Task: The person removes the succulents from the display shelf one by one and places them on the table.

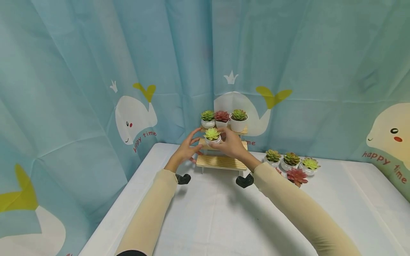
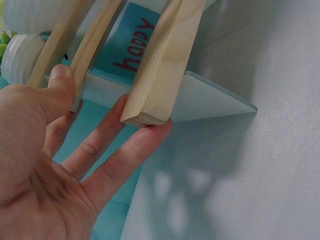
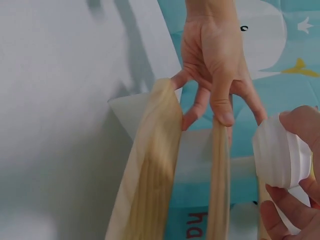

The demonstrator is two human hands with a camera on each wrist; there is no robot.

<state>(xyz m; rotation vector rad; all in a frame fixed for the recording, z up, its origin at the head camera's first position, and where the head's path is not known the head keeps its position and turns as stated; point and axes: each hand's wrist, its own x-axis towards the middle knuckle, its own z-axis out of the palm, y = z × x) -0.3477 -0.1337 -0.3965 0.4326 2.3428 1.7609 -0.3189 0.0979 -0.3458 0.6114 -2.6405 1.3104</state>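
At the left end of the shelf (image 1: 221, 162), our left hand (image 1: 184, 150) is spread wide, touching it; light pressure should steady things. Over the shelf's middle step (image 1: 206, 147), towards its left end, sits the pale green plant (image 1: 212, 135) our right hand (image 1: 232, 144) pinches by its pot; we cannot tell whether the base touches. We'd best hold it level and loosen evenly. More plants (image 1: 290, 161) stand right of the shelf.

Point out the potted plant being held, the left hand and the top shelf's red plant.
Held potted plant (image 1: 212, 134): head view, on its yellow-green leaves.
Left hand (image 1: 184, 149): head view, back of the hand.
Red plant (image 1: 221, 116): head view, on its leaves.
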